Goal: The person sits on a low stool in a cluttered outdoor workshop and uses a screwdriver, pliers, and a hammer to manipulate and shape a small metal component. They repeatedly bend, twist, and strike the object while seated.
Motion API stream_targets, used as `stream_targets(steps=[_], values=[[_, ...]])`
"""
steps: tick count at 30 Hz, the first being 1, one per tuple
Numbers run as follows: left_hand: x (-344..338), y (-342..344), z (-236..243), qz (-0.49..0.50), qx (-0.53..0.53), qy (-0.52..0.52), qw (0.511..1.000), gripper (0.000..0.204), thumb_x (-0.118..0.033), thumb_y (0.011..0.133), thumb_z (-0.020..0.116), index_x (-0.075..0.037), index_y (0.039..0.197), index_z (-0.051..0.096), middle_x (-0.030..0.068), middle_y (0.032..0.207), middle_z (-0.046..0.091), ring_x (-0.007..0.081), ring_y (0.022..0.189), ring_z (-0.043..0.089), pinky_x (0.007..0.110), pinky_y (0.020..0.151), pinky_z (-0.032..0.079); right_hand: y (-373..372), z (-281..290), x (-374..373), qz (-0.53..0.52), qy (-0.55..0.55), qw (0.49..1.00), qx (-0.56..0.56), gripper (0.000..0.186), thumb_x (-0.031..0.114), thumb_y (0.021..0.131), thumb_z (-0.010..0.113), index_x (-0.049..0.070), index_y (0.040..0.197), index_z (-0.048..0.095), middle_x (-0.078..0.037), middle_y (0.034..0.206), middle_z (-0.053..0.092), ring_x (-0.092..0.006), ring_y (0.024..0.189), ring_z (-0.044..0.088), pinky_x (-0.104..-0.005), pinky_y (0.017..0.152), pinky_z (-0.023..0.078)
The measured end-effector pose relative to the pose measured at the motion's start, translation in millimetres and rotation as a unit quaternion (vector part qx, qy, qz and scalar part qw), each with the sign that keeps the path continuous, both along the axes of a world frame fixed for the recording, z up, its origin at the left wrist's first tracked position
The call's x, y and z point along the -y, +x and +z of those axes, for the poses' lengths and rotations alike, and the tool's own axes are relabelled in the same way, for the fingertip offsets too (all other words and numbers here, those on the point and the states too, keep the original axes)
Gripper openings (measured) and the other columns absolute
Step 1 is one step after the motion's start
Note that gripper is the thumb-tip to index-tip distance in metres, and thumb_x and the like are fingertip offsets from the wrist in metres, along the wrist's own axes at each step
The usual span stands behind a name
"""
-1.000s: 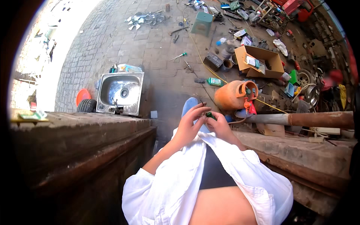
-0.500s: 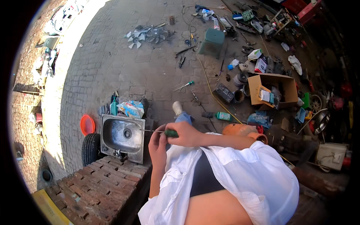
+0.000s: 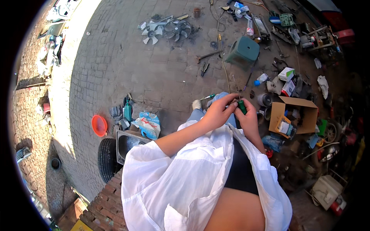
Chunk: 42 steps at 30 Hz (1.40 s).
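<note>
My right hand (image 3: pixel 248 117) is closed around the green handle of a screwdriver (image 3: pixel 241 106). Its thin metal shaft points up and away from me. My left hand (image 3: pixel 218 111) is beside it, thumb and fingers pinched together close to where shaft meets handle. Whatever the left fingertips pinch is too small and partly hidden to name. Both hands are in front of my white shirt, over my legs. On the ground just beyond lies another green-handled tool (image 3: pixel 210 96), partly covered by my leg.
A metal sink (image 3: pixel 120 148), mostly hidden by my sleeve, sits left beside a tyre (image 3: pixel 105 159), an orange basin (image 3: pixel 99 126) and bricks (image 3: pixel 104 204). Ahead are pliers (image 3: pixel 204 69), a hammer (image 3: pixel 208 56) and a green stool (image 3: pixel 246 48). A cardboard box (image 3: pixel 308 115) stands right among clutter.
Both hands and the screwdriver have moved right, away from the sink. The shaft pointed left and now points upward. My left fingers have shifted from along the shaft to near the handle.
</note>
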<state>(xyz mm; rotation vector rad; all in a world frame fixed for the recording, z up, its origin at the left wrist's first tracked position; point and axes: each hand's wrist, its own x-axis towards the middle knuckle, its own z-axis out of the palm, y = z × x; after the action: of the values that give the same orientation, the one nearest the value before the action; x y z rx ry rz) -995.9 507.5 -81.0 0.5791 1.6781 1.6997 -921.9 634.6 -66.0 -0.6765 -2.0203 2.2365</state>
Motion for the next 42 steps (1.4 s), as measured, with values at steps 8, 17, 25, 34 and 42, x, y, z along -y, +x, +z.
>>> stream_targets(steps=[8,17,25,34,42], values=[[-85,-158,-33,0.021,0.044,-0.009,0.999,0.029,-0.006,0.096,0.049,0.002,0.123,0.054,0.0107,0.108,0.063,0.0169,0.1,0.059,0.029,0.089,0.047,-164,-55,-106,0.051,-0.141,0.982,0.116,0.027,0.005,0.087,0.061,0.0,0.113,0.057,0.0,0.091,0.06,-0.0049,0.077,0.054,-0.0201,0.067,0.044],[-178,-354,-34,0.212,0.131,0.015,0.968,0.028,-0.008,0.097,0.05,0.001,0.123,0.057,0.0058,0.11,0.062,0.012,0.099,0.056,0.025,0.088,0.045,-409,-57,-200,0.221,0.028,0.974,0.039,0.034,0.015,0.083,0.066,-0.001,0.112,0.059,-0.008,0.098,0.065,-0.013,0.09,0.06,-0.0298,0.081,0.048],[-206,-493,-57,0.38,0.314,0.068,0.867,0.027,-0.014,0.099,0.046,0.001,0.122,0.053,0.0118,0.117,0.059,0.0185,0.105,0.06,0.031,0.091,0.05,-557,-82,-216,0.202,0.022,0.979,0.013,0.037,0.015,0.086,0.063,0.001,0.116,0.046,-0.016,0.101,0.062,-0.0256,0.094,0.062,-0.0365,0.082,0.048],[-279,-702,-136,0.242,0.403,0.041,0.882,0.022,-0.015,0.099,0.046,-0.004,0.114,0.057,0.0049,0.111,0.059,0.0151,0.107,0.056,0.03,0.093,0.045,-735,-159,-281,0.116,0.192,0.971,0.085,0.045,0.012,0.084,0.059,0.005,0.124,0.04,-0.022,0.096,0.063,-0.0411,0.089,0.063,-0.0456,0.073,0.049],[-336,-795,-245,0.269,0.443,0.005,0.855,0.022,-0.015,0.1,0.045,-0.005,0.115,0.057,0.0006,0.103,0.059,0.0073,0.088,0.053,0.023,0.081,0.044,-848,-255,-337,0.241,0.229,0.925,0.181,0.049,0.021,0.082,0.061,0.008,0.123,0.038,-0.021,0.091,0.066,-0.0409,0.081,0.064,-0.0493,0.067,0.049]])
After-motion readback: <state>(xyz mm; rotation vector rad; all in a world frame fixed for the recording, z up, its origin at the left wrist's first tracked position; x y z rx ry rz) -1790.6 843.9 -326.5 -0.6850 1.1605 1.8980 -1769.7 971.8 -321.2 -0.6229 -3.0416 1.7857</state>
